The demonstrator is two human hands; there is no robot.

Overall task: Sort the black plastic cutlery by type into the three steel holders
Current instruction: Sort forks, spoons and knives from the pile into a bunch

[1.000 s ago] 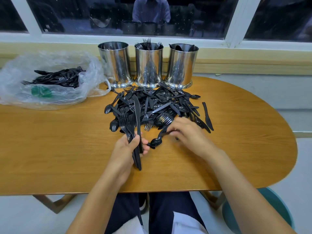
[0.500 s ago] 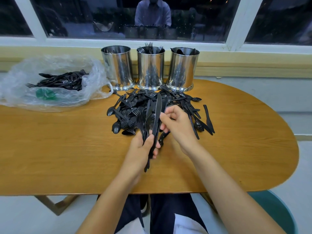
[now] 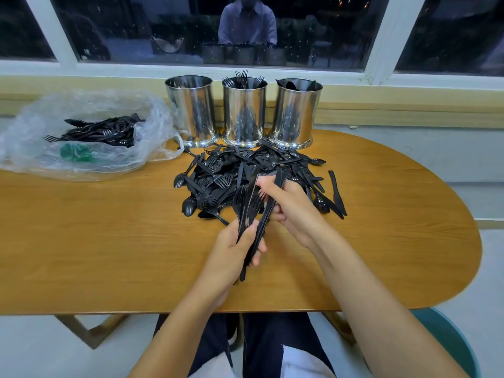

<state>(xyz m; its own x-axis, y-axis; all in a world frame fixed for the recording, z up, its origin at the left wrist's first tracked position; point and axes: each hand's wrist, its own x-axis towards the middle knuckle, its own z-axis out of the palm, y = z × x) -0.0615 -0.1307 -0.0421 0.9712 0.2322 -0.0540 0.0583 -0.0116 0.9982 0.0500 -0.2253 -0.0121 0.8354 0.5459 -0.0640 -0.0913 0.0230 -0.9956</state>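
Cannot read any word, brand or number here: only a green print (image 3: 77,153) on the plastic bag (image 3: 154,124) (crumpled and blurred past reading) and a small pale mark (image 3: 86,51) on the window glass (image 3: 131,28), too tiny to decipher.

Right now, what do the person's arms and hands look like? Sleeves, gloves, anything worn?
No gloves on either the left hand or the right hand. No ring, watch or wristband is visible. The left forearm and the right forearm are uncovered all the way to the frame edge; no sleeve, cuff or marking shows on either.
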